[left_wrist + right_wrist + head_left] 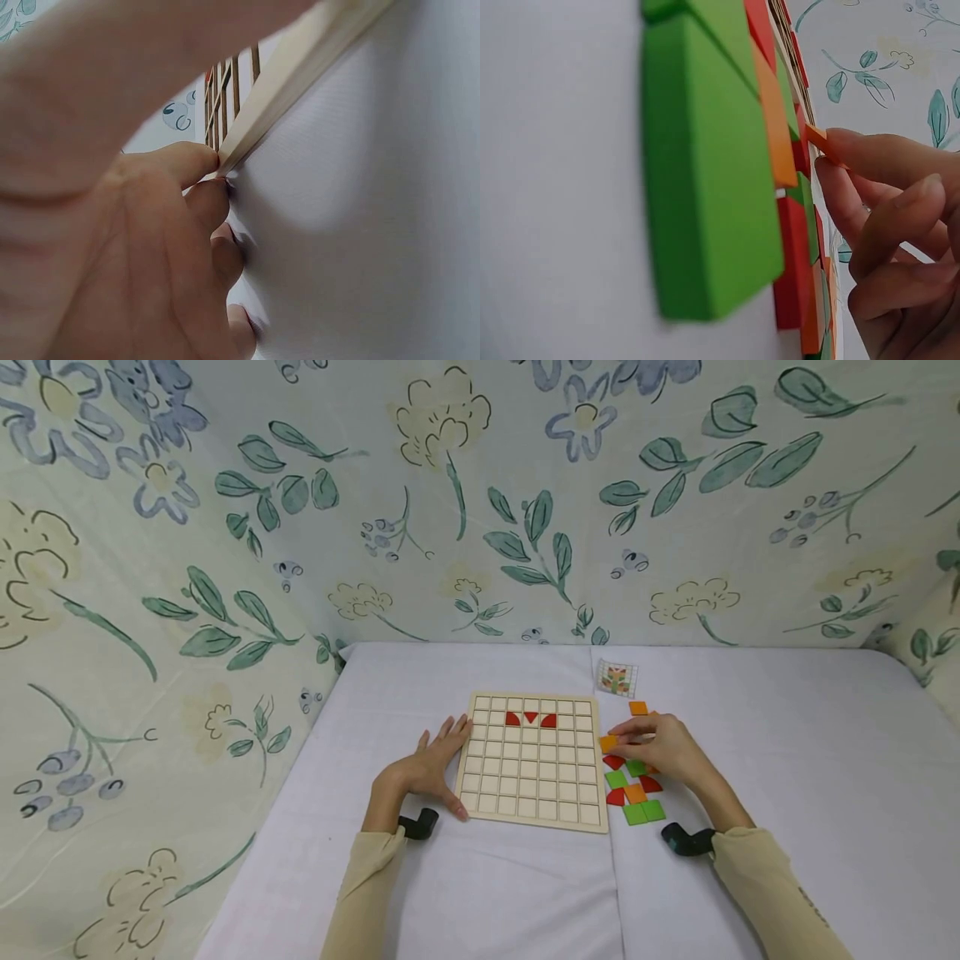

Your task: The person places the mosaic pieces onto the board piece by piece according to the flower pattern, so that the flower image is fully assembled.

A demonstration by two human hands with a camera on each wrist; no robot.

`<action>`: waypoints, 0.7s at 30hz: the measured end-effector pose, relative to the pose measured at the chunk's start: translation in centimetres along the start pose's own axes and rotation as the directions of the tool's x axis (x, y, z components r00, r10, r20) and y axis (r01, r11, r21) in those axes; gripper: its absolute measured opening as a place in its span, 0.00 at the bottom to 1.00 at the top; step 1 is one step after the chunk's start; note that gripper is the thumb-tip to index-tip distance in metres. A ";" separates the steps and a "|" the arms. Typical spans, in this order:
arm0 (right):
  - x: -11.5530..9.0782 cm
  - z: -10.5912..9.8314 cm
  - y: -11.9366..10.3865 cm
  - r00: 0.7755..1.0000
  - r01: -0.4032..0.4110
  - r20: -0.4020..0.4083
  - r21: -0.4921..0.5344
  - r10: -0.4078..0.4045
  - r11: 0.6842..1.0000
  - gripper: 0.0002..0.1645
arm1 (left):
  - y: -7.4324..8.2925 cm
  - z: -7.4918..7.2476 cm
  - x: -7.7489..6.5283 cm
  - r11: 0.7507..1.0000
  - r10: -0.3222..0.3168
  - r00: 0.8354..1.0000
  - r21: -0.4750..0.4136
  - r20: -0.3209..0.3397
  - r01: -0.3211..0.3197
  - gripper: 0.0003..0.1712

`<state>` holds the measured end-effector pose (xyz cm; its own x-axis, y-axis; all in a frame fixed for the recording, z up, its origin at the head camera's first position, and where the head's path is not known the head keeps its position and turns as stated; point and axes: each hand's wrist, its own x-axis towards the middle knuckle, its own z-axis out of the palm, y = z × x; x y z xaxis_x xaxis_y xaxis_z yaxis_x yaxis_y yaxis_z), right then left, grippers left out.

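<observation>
A pale wooden grid board (pixel 520 768) lies on the white cloth. In its second row sit a red quarter-round piece (pixel 513 720), a small red triangle (pixel 531 717) and another red quarter-round piece (pixel 549 721). My left hand (pixel 423 770) rests along the board's left side, fingers spread, with fingertips at the frame in the left wrist view. Just off the right edge, my right hand (pixel 666 748) pinches an orange square tile (pixel 608 744) between thumb and fingertips. The right wrist view shows this orange tile (pixel 826 142) edge-on, held above the loose pieces.
Loose green, red and orange pieces lie right of the board, including a green square (pixel 635 814), a red quarter-round (pixel 616 797) and an orange square (pixel 637 707). Behind them lies a small pattern card (pixel 618 678). A floral cloth (pixel 480 527) hangs behind the table.
</observation>
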<state>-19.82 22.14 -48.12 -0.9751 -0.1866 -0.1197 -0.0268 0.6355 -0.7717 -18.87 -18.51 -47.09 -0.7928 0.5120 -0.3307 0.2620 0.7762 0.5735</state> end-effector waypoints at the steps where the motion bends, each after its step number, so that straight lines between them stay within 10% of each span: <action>1: 0.0 0.0 0.0 1.000 0.001 0.006 0.003 -0.001 1.000 0.20 | 0.0 0.0 0.0 1.000 0.000 1.000 0.001 0.000 0.000 0.88; 21: -0.1 -0.1 -0.1 0.999 -0.014 0.044 0.016 0.014 1.000 0.20 | 0.1 0.0 0.0 1.000 -0.005 1.000 0.010 -0.001 0.005 0.87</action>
<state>-19.70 22.15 -47.93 -0.9647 -0.2109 -0.1579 -0.0092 0.6260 -0.7798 -18.87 -18.41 -47.04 -0.7944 0.5081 -0.3328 0.2639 0.7823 0.5642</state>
